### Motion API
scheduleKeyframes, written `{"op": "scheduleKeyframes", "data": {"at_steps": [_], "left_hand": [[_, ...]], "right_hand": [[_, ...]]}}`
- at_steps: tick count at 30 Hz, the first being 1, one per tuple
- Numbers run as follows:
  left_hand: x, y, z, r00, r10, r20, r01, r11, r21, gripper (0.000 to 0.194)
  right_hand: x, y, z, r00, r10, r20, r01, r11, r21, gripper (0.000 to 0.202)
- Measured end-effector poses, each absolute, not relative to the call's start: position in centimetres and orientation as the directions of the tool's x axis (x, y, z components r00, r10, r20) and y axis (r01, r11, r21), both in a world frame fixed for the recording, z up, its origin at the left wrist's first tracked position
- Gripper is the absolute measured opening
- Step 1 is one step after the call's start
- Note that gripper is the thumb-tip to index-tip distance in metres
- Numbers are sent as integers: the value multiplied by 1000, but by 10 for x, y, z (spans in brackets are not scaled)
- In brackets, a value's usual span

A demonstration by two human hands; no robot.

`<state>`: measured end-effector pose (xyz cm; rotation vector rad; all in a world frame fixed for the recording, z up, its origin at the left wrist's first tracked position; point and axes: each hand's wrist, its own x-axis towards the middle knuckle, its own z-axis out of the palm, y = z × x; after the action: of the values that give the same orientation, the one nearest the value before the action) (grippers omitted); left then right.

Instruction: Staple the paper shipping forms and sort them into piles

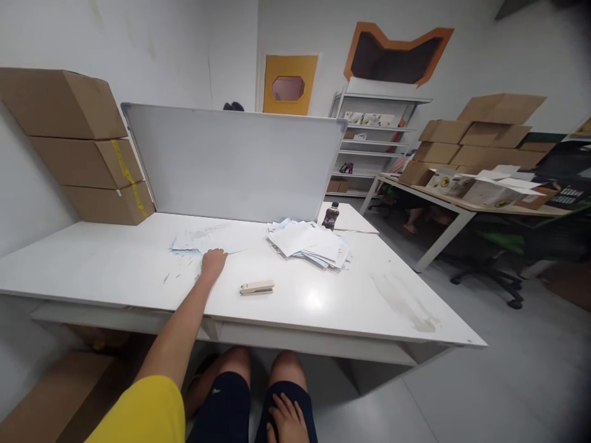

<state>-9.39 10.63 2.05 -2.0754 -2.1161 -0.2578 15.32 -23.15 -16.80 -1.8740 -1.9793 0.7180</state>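
Observation:
My left hand [213,263] reaches across the white desk to a low spread of papers [189,239], its fingers closed on the near edge of a sheet of paper [226,237]. My right hand [289,419] lies on my right thigh, fingers apart and holding nothing. Between my left hand and the front edge of the desk, slightly to the right, sits a beige stapler [257,288]. Farther right is a thicker, untidy stack of papers [309,243]. Small dark slivers, too tiny to name, are scattered left of my left hand.
A whiteboard [235,163] stands along the far edge of the desk [323,314]. Stacked cardboard boxes [87,154] rise at the left. A dark drink bottle [330,216] is behind the thick stack. To the right are another table with boxes [484,154] and an office chair [498,271].

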Motion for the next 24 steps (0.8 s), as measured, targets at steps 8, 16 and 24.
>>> {"op": "scheduleKeyframes", "data": {"at_steps": [8,16,24], "left_hand": [[-96,45,10,69,975,210,996,-78,33,51],[-123,-27,-6,415,858,303,896,-442,26,30],[-147,-66,-18,573,688,445,780,-625,-39,21]], "right_hand": [[158,-238,-163,-143,980,-135,847,51,-529,40],[159,-239,-159,-174,971,-162,869,74,-488,43],[162,-241,-148,-201,978,-60,821,135,-555,38]]}}
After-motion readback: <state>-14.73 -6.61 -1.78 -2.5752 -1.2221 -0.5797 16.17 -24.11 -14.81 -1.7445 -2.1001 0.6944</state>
